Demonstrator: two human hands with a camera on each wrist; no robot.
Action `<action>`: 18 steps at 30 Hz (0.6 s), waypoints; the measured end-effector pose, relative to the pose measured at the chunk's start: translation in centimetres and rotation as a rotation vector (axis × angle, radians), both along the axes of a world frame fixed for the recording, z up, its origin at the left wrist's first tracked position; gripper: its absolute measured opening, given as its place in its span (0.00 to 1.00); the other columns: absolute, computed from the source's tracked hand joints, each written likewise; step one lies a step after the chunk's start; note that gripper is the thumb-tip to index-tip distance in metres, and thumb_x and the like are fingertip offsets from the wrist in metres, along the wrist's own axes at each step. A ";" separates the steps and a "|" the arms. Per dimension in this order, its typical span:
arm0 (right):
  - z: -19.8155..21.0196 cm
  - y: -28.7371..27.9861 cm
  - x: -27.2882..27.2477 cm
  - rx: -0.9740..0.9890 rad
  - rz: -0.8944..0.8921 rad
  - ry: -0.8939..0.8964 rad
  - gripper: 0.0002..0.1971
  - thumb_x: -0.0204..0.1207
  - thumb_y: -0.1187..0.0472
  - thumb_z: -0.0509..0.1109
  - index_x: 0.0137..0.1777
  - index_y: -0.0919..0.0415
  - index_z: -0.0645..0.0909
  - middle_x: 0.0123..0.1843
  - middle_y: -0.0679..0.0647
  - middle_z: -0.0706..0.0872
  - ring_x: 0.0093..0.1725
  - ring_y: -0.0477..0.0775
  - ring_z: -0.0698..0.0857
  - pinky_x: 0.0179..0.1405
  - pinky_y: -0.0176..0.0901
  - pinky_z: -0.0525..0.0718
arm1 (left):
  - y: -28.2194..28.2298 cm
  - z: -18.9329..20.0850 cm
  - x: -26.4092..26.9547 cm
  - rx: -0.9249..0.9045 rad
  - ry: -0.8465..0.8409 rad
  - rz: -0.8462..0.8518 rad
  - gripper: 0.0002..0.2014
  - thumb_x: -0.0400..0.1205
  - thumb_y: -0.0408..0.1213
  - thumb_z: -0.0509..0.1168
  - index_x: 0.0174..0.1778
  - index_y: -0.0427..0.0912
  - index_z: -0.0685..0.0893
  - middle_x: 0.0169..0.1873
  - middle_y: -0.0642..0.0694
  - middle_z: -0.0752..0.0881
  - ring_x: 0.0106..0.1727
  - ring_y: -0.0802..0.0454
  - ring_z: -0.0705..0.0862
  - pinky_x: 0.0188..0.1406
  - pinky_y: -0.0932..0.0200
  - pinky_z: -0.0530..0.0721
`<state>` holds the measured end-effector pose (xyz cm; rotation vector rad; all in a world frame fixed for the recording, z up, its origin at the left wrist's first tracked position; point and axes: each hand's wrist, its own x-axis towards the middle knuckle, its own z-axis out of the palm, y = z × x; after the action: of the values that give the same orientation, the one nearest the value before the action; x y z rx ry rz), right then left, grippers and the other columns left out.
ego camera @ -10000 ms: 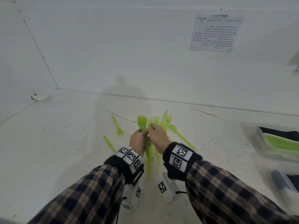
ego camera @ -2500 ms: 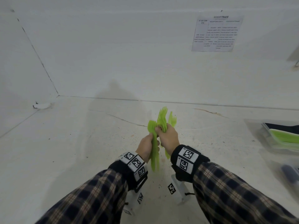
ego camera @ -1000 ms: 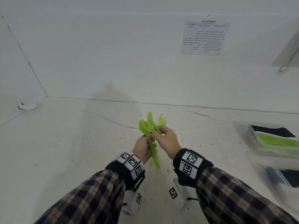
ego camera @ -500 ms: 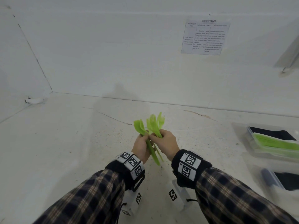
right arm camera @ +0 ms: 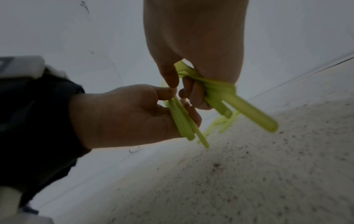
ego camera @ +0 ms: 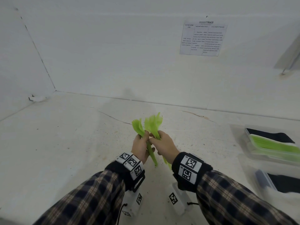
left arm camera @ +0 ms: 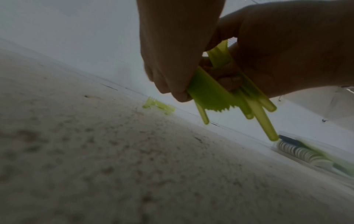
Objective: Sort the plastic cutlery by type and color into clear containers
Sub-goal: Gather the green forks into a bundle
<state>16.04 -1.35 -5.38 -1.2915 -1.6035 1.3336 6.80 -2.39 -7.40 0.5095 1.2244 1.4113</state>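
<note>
Both hands are clamped on bunches of green plastic forks: the left hand [ego camera: 140, 147] grips one bunch [ego camera: 138, 127], the right hand [ego camera: 165, 147] another [ego camera: 153, 123], held together above the desk [ego camera: 65, 143]. She seems to be squaring them up; next they go right, to the clear container [ego camera: 243, 143] holding green cutlery.

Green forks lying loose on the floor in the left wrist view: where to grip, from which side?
Judging from the blurred left wrist view, take the loose forks across the narrow handles from above, since they lie flat on the floor. Exact handle direction can't be told.
</note>
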 end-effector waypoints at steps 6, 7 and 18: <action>-0.7 0.1 0.8 0.057 0.054 -0.034 0.04 0.75 0.63 0.69 0.40 0.62 0.80 0.29 0.49 0.78 0.27 0.44 0.75 0.16 0.23 0.66 | 0.1 -0.1 0.9 -0.001 -0.061 -0.005 0.14 0.88 0.35 0.53 0.63 0.32 0.76 0.43 0.39 0.82 0.40 0.46 0.80 0.38 0.53 0.77; -0.6 0.1 0.9 0.058 0.059 -0.039 0.05 0.75 0.62 0.69 0.38 0.60 0.79 0.28 0.48 0.77 0.25 0.43 0.74 0.16 0.23 0.66 | 0.2 -0.1 1.0 -0.009 -0.074 -0.009 0.13 0.87 0.35 0.53 0.59 0.32 0.77 0.40 0.40 0.82 0.37 0.48 0.79 0.35 0.55 0.75; -0.5 1.2 1.1 0.006 0.017 -0.046 0.09 0.72 0.59 0.73 0.33 0.56 0.78 0.25 0.46 0.75 0.21 0.41 0.70 0.15 0.26 0.65 | 0.1 0.1 0.8 -0.019 -0.171 -0.003 0.15 0.87 0.34 0.46 0.50 0.36 0.79 0.47 0.38 0.84 0.43 0.48 0.83 0.32 0.59 0.78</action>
<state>17.16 -0.20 -5.86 -1.3165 -1.6523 1.3169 7.56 -2.25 -7.27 0.3693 1.0985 1.4095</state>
